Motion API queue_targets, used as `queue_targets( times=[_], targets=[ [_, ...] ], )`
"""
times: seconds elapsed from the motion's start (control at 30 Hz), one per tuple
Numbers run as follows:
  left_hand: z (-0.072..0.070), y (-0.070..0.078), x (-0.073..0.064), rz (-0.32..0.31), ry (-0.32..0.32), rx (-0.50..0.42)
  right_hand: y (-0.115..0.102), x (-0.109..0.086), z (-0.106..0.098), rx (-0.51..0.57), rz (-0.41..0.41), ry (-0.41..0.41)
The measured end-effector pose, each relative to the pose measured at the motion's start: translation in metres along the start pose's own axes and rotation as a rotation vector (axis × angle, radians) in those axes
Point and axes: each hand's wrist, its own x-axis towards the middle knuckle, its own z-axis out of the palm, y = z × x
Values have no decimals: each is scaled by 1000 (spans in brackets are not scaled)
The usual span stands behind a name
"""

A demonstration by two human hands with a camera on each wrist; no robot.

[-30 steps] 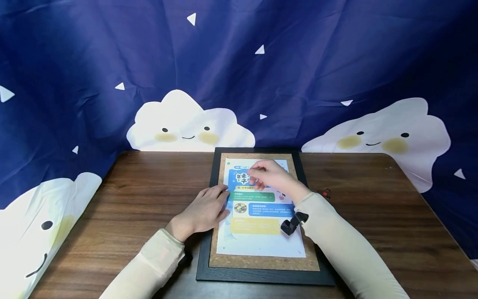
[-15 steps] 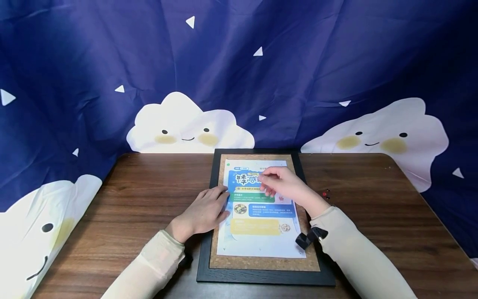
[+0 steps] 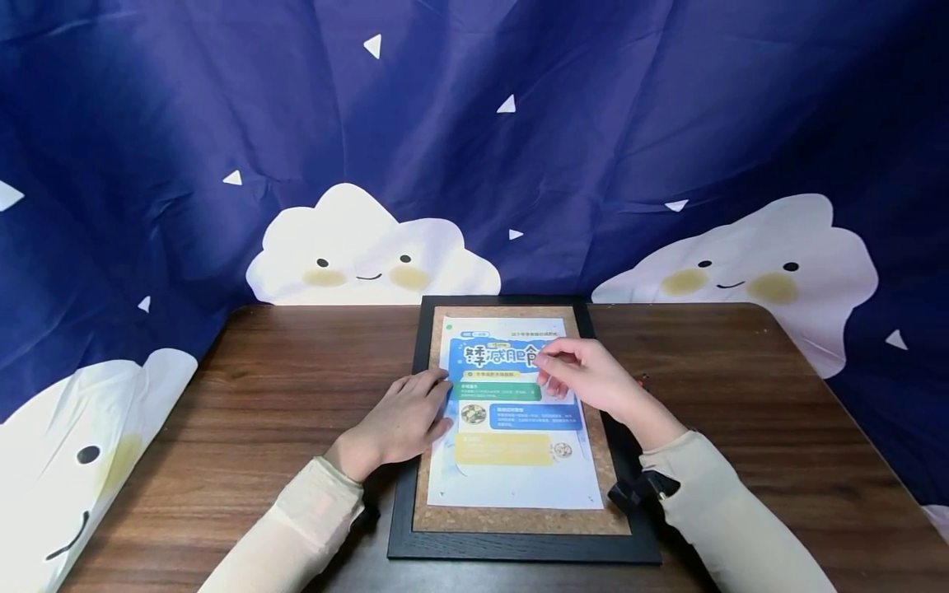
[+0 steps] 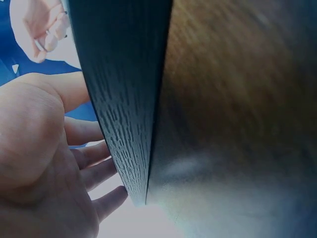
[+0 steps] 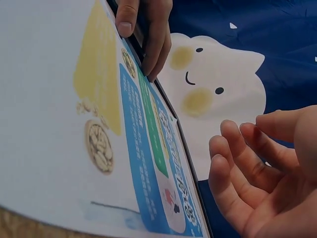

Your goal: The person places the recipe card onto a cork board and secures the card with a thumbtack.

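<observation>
A printed sheet with blue, green and yellow blocks (image 3: pixel 511 486) lies on the cork face of a black-framed board (image 3: pixel 519 546). My left hand (image 3: pixel 400 420) rests on the board's left side, fingers over the frame and the paper's edge; the left wrist view shows its palm (image 4: pixel 34 144) beside the frame's side (image 4: pixel 124 104). My right hand (image 3: pixel 586 375) hovers over the sheet's upper right, fingers loosely bent. In the right wrist view, no object shows between its fingers (image 5: pixel 233 181). A green dot, perhaps a pin (image 3: pixel 449 327), marks the sheet's upper left corner.
Small red items (image 3: pixel 642 380) lie on the brown wooden table (image 3: pixel 296 371) right of the board, partly hidden by my right hand. Behind the table hangs a dark blue curtain (image 3: pixel 445 123) with smiling clouds.
My right hand has moved right and slightly nearer to me, uncovering more of the sheet's title. The left hand, board and sheet stay in place; the head view has shifted slightly.
</observation>
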Motion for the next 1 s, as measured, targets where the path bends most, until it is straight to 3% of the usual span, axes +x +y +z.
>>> queue_targets(
  times=[0.33,1.0],
  targets=[
    [1,0,-1,-4,3,5,5,-23,-10,29,4,38],
    [2,-2,0,-4,-1,-2,23,-48,-29,28,35,128]
  ],
)
